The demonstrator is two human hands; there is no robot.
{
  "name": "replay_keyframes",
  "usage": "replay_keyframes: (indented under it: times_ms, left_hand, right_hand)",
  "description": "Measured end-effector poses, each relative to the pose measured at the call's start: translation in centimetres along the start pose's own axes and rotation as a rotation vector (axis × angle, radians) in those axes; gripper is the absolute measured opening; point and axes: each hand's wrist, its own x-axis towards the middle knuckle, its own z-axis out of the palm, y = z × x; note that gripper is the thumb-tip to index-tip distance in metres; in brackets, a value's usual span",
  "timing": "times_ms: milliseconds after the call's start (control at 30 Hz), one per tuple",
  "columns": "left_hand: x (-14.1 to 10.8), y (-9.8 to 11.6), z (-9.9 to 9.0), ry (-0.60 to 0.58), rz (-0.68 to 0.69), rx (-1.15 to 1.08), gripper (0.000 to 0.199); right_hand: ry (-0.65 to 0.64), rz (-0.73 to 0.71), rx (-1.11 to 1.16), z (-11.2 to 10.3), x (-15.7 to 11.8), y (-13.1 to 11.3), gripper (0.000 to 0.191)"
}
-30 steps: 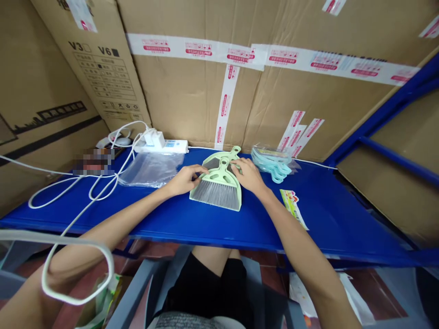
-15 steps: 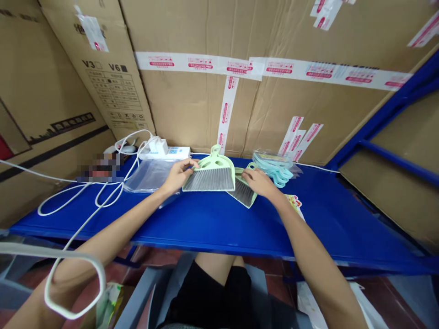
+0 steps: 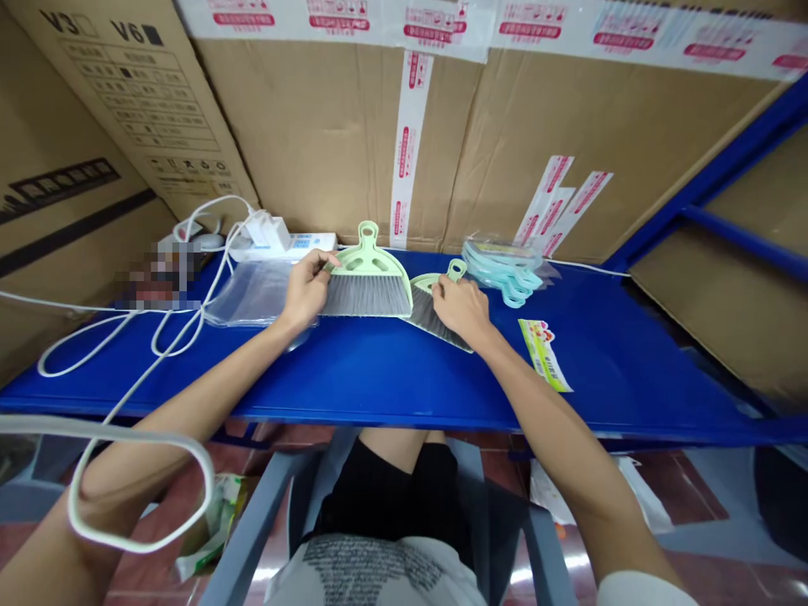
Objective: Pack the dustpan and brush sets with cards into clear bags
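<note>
My left hand [image 3: 308,290] grips the left edge of a pale green hand brush [image 3: 369,286] with grey bristles, fingers on top of its body. It seems set in a matching dustpan, and its looped handle points away from me. To the right, my right hand [image 3: 460,307] is closed over a second pale green hand brush [image 3: 424,307], which is turned at an angle, its handle loop showing behind my fingers. My hand hides part of that brush. The two brushes touch or overlap at their near corners. Both are at the blue table [image 3: 379,379].
Light blue brushes or dustpans in clear plastic [image 3: 505,269] are piled at the back right. A printed card [image 3: 544,355] lies nearer. Clear plastic bags [image 3: 246,295], a white power strip [image 3: 309,244] and looping white cables [image 3: 132,404] are on the left. Cardboard [image 3: 316,143] walls the back.
My view has tilted down. My right hand and its brush have shifted slightly left and towards me, uncovering the printed card. My left hand keeps its hold.
</note>
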Motion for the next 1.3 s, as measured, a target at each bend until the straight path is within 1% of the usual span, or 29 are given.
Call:
replay_keyframes:
  times_ms: [100,200,267,333,433,533,600,667,733,867,933,1000,1067,1100,1133,1167,1200,1233,1267,1300]
  left_hand:
    - [0.0,0.4,0.0,0.06,-0.062,-0.034,0.019]
    - [-0.2,0.8,0.0,0.1,-0.068,-0.01,0.019]
    - [-0.4,0.9,0.1,0.062,-0.059,0.015,0.015]
    - [-0.8,0.6,0.3,-0.011,-0.039,0.032,0.012]
    - [-1.5,0.3,0.9,-0.144,-0.01,0.08,0.016]
    - [-2.0,0.7,1.4,-0.276,-0.009,0.189,0.02]
    - [-2.2,1.6,1.5,-0.32,0.009,0.255,0.022]
    - [-2.5,2.8,1.6,-0.352,0.036,0.244,0.029]
    - [-2.8,4.0,1.6,-0.423,0.005,0.118,0.042]
    - [-3.7,5.3,1.7,-0.614,-0.177,-0.203,0.058]
    - [-4.1,5.4,1.8,-0.635,-0.232,-0.269,0.058]
    - [-4.2,5.4,2.1,-0.604,-0.242,-0.273,0.054]
    - [-4.1,5.2,2.3,-0.546,-0.207,-0.233,0.046]
    - [-3.8,4.9,2.4,-0.497,-0.194,-0.216,0.044]
    - [-3.5,4.7,2.4,-0.436,-0.194,-0.206,0.042]
    - [-3.0,4.4,2.2,-0.362,-0.202,-0.205,0.041]
    - [-2.5,4.0,2.0,-0.275,-0.212,-0.215,0.041]
    - [-1.8,3.6,1.6,-0.184,-0.218,-0.232,0.042]
    - [-1.1,3.2,1.0,-0.089,-0.212,-0.258,0.043]
    - [-0.4,2.7,0.3,0.013,-0.195,-0.289,0.042]
  right_hand:
    - [0.05,0.04,0.145,-0.9,0.3,1.5,0.042]
    - [0.178,0.047,0.321,-1.5,0.8,2.4,0.036]
    - [0.255,-0.025,0.473,-1.6,1.0,2.5,0.034]
    - [0.288,-0.131,0.632,-1.5,0.9,2.1,0.034]
    - [0.24,-0.256,0.771,-1.0,0.2,0.9,0.036]
    - [0.143,-0.34,0.742,-0.6,-0.7,-0.4,0.036]
    - [0.11,-0.379,0.675,-0.4,-1.3,-1.2,0.034]
    - [0.115,-0.417,0.61,-0.2,-1.8,-1.9,0.03]
    - [0.148,-0.463,0.556,0.1,-2.3,-2.5,0.031]
    - [0.261,-0.555,0.496,0.3,-3.3,-3.4,0.039]
    - [0.288,-0.583,0.512,0.0,-3.7,-3.7,0.042]
    - [0.267,-0.589,0.576,-0.5,-3.9,-3.7,0.043]
    - [0.217,-0.568,0.743,-1.4,-3.6,-3.3,0.043]
    - [0.216,-0.537,0.856,-1.9,-3.3,-2.9,0.044]
    - [0.249,-0.492,0.962,-2.5,-2.9,-2.3,0.045]
    - [0.308,-0.436,1.036,-3.1,-2.4,-1.7,0.047]
    - [0.387,-0.378,1.064,-3.6,-1.8,-1.0,0.051]
    - [0.467,-0.321,1.038,-4.1,-1.3,-0.3,0.058]
    - [0.494,-0.287,0.96,-4.5,-0.9,0.4,0.066]
    - [0.483,-0.272,0.859,-4.6,-0.7,0.9,0.072]
